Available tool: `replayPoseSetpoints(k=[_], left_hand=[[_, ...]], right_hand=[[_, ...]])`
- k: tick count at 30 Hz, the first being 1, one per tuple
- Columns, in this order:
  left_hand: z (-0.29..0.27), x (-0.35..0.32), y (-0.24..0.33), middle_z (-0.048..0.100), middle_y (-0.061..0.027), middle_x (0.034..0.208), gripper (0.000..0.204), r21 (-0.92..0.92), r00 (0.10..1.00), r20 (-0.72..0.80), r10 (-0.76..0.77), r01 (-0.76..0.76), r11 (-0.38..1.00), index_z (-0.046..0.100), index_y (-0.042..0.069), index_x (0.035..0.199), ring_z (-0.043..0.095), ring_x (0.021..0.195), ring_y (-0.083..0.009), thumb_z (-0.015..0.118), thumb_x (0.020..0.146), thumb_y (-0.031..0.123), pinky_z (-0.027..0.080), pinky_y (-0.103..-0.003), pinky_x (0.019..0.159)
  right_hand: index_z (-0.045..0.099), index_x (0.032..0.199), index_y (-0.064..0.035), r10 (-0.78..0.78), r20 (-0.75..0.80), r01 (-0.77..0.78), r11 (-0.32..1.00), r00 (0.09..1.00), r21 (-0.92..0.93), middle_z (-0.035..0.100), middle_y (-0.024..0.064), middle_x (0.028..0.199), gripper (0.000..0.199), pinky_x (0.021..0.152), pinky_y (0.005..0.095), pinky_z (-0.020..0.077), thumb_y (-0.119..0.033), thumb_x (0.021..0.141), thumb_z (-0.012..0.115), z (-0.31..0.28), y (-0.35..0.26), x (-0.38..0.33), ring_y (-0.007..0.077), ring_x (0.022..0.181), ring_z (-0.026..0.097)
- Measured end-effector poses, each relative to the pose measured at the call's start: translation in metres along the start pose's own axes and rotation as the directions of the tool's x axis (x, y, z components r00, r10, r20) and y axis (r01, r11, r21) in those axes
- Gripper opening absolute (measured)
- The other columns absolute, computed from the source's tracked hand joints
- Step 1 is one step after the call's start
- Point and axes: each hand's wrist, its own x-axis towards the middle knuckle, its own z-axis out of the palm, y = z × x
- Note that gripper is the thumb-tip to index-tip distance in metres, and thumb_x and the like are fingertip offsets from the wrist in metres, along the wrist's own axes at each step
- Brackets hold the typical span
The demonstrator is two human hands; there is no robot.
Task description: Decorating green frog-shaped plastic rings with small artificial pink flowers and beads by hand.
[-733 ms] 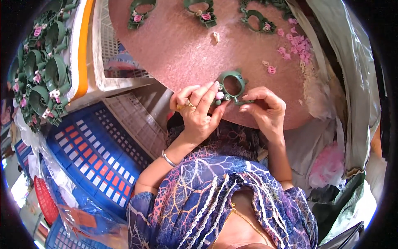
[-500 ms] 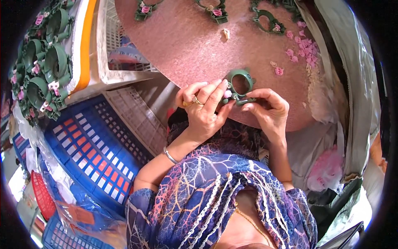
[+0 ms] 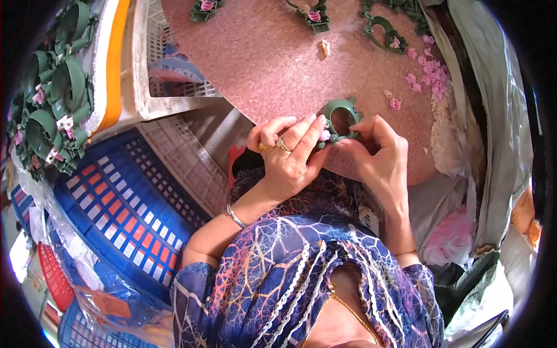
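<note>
Between my two hands, over the near edge of the round table, is a green plastic ring-shaped piece (image 3: pixel 332 108) with a wide round opening. A small pale pink part (image 3: pixel 324 136) sits on its left side. My left hand (image 3: pixel 293 148) grips that side, fingers closed beside the pink part. At the lower right of the ring, my right hand (image 3: pixel 383 153) pinches it between thumb and fingers. The fingertips hide part of the piece's lower edge.
The speckled reddish table (image 3: pixel 261 69) bears more green ring pieces (image 3: pixel 386 36), loose pink parts (image 3: pixel 434 75) and a small cream piece (image 3: pixel 326 48). Many finished-looking green pieces (image 3: pixel 68 84) fill a white box at left. Blue baskets (image 3: pixel 125 214) stand below it.
My right thumb and fingers have shifted onto the ring's lower right side, closing in on it. The left hand keeps its hold. The whole view has shifted slightly.
</note>
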Motion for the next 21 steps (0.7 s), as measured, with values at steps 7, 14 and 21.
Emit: replayPoseSetpoints(k=[7,14,21], left_hand=[[0.002,0.008,0.001,0.067,0.0027,0.111,0.053,0.028,0.999,-0.007,-0.041,0.041,0.999,0.068,0.010,0.119,0.054,0.099,-0.0161,0.080,0.070,0.024,0.026,-0.040,0.094],[0.002,0.009,0.003,0.067,0.0033,0.108,0.050,0.068,0.997,-0.071,-0.027,0.032,0.997,0.068,0.011,0.117,0.055,0.096,-0.0174,0.080,0.070,0.022,0.026,-0.040,0.094],[0.012,0.010,0.002,0.062,0.0054,0.107,0.055,0.093,0.998,-0.069,0.003,0.003,0.996,0.065,0.013,0.121,0.052,0.100,-0.0176,0.081,0.069,0.023,0.025,-0.041,0.096]], right_hand=[[0.052,0.104,-0.0026,-0.188,-0.026,0.182,0.971,0.982,-0.152,0.063,0.0181,0.074,0.038,0.057,0.0369,0.0500,-0.012,0.079,0.079,0.010,0.001,0.004,0.0289,0.064,0.065],[0.067,0.110,-0.0110,-0.640,-0.239,0.530,0.752,0.730,-0.392,0.056,0.0002,0.067,0.021,0.056,0.0231,0.0396,-0.011,0.089,0.066,-0.038,-0.015,0.100,0.0040,0.062,0.048],[0.069,0.087,-0.0049,-0.647,0.051,0.406,0.414,0.761,-0.815,0.061,0.0228,0.096,0.015,0.079,0.0464,0.0483,-0.010,0.073,0.066,-0.010,-0.028,0.231,0.0390,0.095,0.060]])
